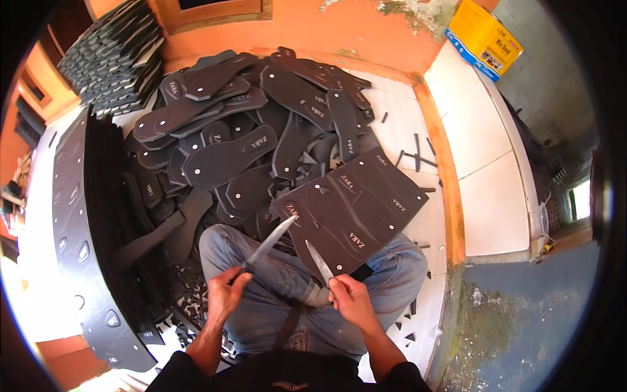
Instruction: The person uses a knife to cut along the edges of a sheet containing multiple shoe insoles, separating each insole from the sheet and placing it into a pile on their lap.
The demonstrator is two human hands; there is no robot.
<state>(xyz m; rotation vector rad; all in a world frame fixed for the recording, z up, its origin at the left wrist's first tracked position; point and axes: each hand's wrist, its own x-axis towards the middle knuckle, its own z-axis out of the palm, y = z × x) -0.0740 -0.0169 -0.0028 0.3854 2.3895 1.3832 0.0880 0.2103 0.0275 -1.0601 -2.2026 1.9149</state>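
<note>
- Black foam sheet (356, 210), marked with sole shapes, lies slanting across the person's right leg (405, 264), its far side reaching the pile of soles (228, 157)
- Left hand (226, 293) has its fingers closed together around the handle of a long knife (270, 242); the blade points up and away, its tip over the left corner of the sheet
- Right hand (350, 298) pinches a short knife (319, 262) near the base of its blade; whether either tip touches the sheet, I cannot tell from where I stand
- For good work, I would judge, both blades should be moved slowly, tips turned away from the legs, and the sheet supported flat before any pressing, because under it are soft clothing and loose pieces
- Close on the left are the pile and a stack of sheets (68, 222), so the left elbow probably has little room
- On the right, white floor (394, 99) with thin scraps (417, 144) seems to offer wider passage, up to the orange border (448, 196) and the tiled step (483, 202)
</note>
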